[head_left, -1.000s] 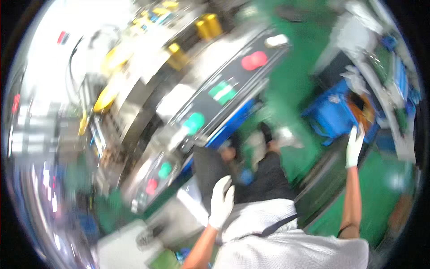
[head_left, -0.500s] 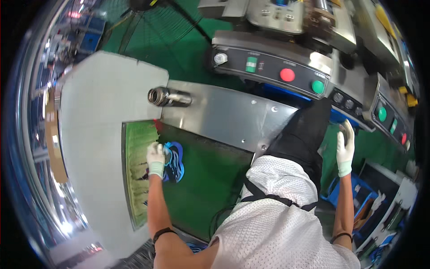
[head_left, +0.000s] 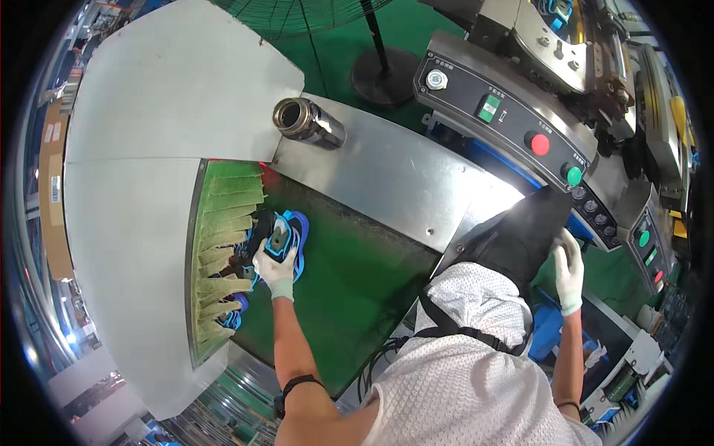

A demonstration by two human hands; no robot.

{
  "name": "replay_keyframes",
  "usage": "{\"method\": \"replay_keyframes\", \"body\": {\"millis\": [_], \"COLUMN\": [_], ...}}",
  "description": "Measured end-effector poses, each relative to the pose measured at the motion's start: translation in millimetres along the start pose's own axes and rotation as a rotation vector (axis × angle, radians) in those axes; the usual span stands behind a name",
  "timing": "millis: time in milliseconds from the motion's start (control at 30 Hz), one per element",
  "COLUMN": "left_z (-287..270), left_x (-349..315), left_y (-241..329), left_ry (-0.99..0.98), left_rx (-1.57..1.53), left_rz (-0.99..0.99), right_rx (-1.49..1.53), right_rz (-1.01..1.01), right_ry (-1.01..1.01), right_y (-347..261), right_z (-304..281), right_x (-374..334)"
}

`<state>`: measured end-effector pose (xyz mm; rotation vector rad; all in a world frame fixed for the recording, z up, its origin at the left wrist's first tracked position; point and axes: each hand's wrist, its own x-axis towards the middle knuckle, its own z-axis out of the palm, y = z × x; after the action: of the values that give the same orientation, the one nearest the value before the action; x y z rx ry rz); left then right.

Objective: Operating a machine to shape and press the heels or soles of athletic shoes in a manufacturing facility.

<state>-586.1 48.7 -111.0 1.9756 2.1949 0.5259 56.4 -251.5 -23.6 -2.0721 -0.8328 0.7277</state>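
Observation:
My left hand, in a white glove, is closed around a blue and black shoe with a purple-blue sole. A dark green block, probably a shoe last, fills its opening. The shoe is at the mouth of a grey-white housing, beside its hanging green and tan strips. Another blue shoe shows partly between the lower strips. My right hand, also gloved, is beside my dark-clad leg with its fingers stretched out and nothing visible in it.
Ahead lies a metal ledge carrying an upright steel cylinder. A machine control panel with red and green buttons stands at the right. Green belt surface runs beside the housing. A fan base stands beyond.
The view has swung, shifting the machine rightward in the picture. My left hand has stayed at the shoe and now grips it clearly. My right hand remains outstretched near my leg.

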Motion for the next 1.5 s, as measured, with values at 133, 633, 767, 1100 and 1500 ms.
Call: {"method": "replay_keyframes", "body": {"millis": [133,633,767,1100,1500], "left_z": [1,-67,-77,77,101], "left_x": [2,0,40,186,227], "left_y": [10,459,586,835,892], "left_ry": [-0.070,-0.742,-0.473,-0.301,-0.338], "left_rx": [0.009,-0.465,-0.664,-0.473,-0.193], "left_rz": [0.094,1.419,1.568,0.971,1.061], "right_rx": [0.109,-0.284,0.153,1.382,1.310], "right_rz": [-0.103,-0.451,-0.148,0.114,0.132], "right_ry": [-0.164,-0.657,-0.408,0.123,0.231], "right_y": [-93,-200,-106,-62,-53], "right_z": [54,41,-20,-36,-46], "right_x": [26,81,53,-49,-48]}}
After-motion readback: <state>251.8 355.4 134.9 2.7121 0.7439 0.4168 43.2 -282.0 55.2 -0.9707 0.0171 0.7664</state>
